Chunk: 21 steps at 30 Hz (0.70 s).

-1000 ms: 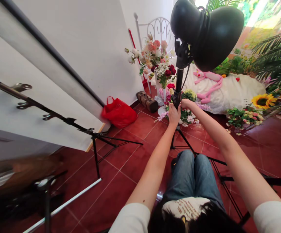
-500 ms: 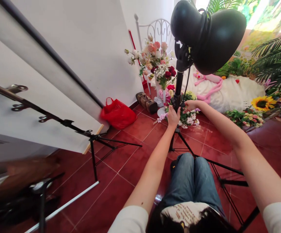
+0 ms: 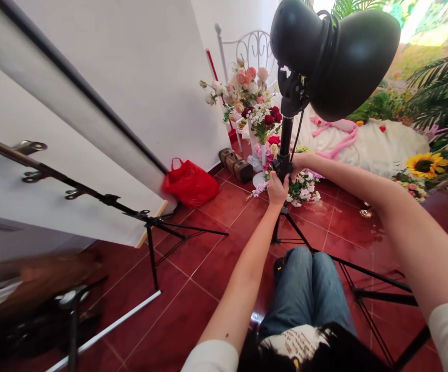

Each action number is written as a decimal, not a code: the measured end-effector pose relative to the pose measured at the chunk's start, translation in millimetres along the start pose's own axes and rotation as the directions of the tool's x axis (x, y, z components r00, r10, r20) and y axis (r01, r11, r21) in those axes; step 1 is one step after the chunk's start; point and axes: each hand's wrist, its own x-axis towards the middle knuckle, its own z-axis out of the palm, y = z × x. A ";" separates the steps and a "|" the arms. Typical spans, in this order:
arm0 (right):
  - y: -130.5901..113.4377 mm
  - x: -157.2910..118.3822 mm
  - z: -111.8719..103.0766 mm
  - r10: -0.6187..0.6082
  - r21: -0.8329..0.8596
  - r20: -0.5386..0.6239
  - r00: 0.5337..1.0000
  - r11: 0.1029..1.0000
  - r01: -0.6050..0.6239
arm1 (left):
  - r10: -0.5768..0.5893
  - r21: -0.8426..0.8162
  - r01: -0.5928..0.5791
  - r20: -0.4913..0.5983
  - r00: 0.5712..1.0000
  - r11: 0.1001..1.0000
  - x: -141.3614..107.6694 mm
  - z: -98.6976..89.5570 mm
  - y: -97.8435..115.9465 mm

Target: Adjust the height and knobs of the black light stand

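Note:
A black studio light point(image 3: 353, 64) with a dome-shaped reflector sits on top of a black light stand point(image 3: 286, 137). My left hand point(image 3: 277, 188) is closed around the stand's pole just below its collar point(image 3: 282, 166), thumb up. On the right side of that collar, my right hand point(image 3: 299, 163) has its fingers bent and closed at the stand; what exactly they pinch, perhaps a knob, is hidden. A thin cable point(image 3: 298, 135) hangs from the light beside the pole. The tripod legs point(image 3: 299, 230) spread over the red tiles below.
Left stand a white backdrop point(image 3: 72, 170) and its black stand point(image 3: 169, 232). A red bag point(image 3: 191, 183) lies by the wall. Behind the light are a flower bouquet point(image 3: 247, 88), a white cloth point(image 3: 390, 150) and a sunflower point(image 3: 425, 165). A white pole point(image 3: 111, 328) lies on the floor.
My right hand has turned at the collar, its wrist higher and its fingers now pointing more downward. The left hand keeps its hold. The view has shifted slightly.

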 end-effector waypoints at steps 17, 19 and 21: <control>59.8 -49.9 78.0 -0.287 -0.596 -0.313 0.905 0.802 0.049 | 0.132 0.095 -0.124 -0.077 0.988 0.988 0.1 1.3 0.3; 62.4 -40.8 75.5 -0.330 -0.582 -0.240 0.913 0.802 0.136 | 0.136 0.099 -0.128 -0.074 0.988 0.987 -0.2 1.2 0.2; 64.9 -33.1 70.7 -0.365 -0.563 -0.118 0.924 0.791 0.240 | 0.131 0.100 -0.124 -0.075 0.988 0.987 -0.4 1.5 -0.2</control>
